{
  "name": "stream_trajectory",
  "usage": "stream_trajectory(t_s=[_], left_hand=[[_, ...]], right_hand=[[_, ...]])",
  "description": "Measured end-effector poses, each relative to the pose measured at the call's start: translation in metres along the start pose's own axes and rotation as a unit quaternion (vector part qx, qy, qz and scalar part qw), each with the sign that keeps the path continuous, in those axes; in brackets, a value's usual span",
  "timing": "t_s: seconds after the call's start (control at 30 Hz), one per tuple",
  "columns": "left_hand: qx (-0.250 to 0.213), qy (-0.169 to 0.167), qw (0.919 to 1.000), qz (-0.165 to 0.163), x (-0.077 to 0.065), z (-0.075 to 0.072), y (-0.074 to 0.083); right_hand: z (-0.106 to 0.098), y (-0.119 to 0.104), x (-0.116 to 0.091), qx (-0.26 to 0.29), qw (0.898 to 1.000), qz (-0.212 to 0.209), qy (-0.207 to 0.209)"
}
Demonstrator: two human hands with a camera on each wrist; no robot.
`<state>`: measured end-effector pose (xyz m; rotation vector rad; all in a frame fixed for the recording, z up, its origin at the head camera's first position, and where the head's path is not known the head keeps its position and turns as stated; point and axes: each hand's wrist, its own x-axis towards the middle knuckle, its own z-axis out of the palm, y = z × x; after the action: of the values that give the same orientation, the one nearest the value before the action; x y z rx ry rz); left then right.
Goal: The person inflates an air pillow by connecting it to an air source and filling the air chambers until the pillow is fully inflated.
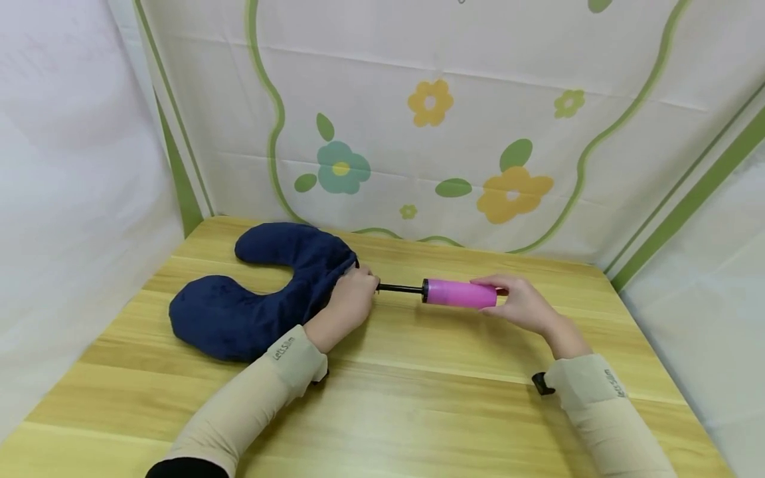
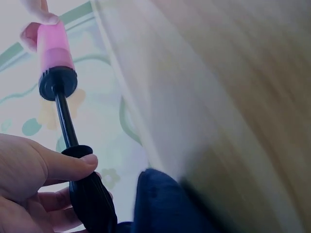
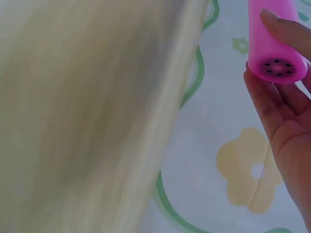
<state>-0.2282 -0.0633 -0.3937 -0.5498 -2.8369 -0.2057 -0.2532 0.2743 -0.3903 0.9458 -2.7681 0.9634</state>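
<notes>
Beige sleeve on each forearm; left one (image 1: pixel 239 411) printed "Let's Slim", right one (image 1: pixel 603 418) with similar lettering, harder to read. Left hand (image 1: pixel 352 299) grips black handle (image 2: pixel 91 196) of pump, thumb along it, beside pillow. Right hand (image 1: pixel 520 303) pinches end of pink barrel between thumb and fingers. Pump (image 1: pixel 457 293) level above table (image 1: pixel 382 411), rod exposed between hands. Navy U-shaped pillow (image 1: pixel 239 325) on table, left. Beyond: flowered cloth (image 1: pixel 382 40). Faint marks on side cloth (image 1: pixel 78 166), unreadable.
</notes>
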Motion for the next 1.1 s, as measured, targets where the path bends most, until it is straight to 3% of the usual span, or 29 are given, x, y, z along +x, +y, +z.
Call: stream_trajectory(t_s=[0.13,0.37,0.53,0.67,0.93,1.1], left_hand=[[0.015,0.017,0.9994,0.025,-0.001,0.002,0.006],[0.010,0.033,0.9991,0.025,-0.001,0.002,0.011],[-0.015,0.007,0.9998,0.009,0.000,-0.004,0.010],[-0.031,-0.011,0.9994,-0.008,0.000,-0.007,0.009],[-0.033,0.023,0.9992,0.004,0.002,-0.007,0.013],[-0.063,0.015,0.9979,-0.007,0.001,-0.011,0.014]], right_hand=[[0.016,-0.012,0.006,0.002,0.999,-0.027,-0.017],[0.038,-0.035,0.022,0.003,0.998,-0.050,-0.023],[0.024,-0.034,0.023,0.001,0.998,-0.047,-0.032],[0.010,-0.029,0.017,-0.008,0.999,-0.041,-0.009],[0.015,-0.045,0.028,-0.037,0.995,-0.093,0.009],[0.009,-0.052,0.029,-0.032,0.997,-0.072,-0.004]])
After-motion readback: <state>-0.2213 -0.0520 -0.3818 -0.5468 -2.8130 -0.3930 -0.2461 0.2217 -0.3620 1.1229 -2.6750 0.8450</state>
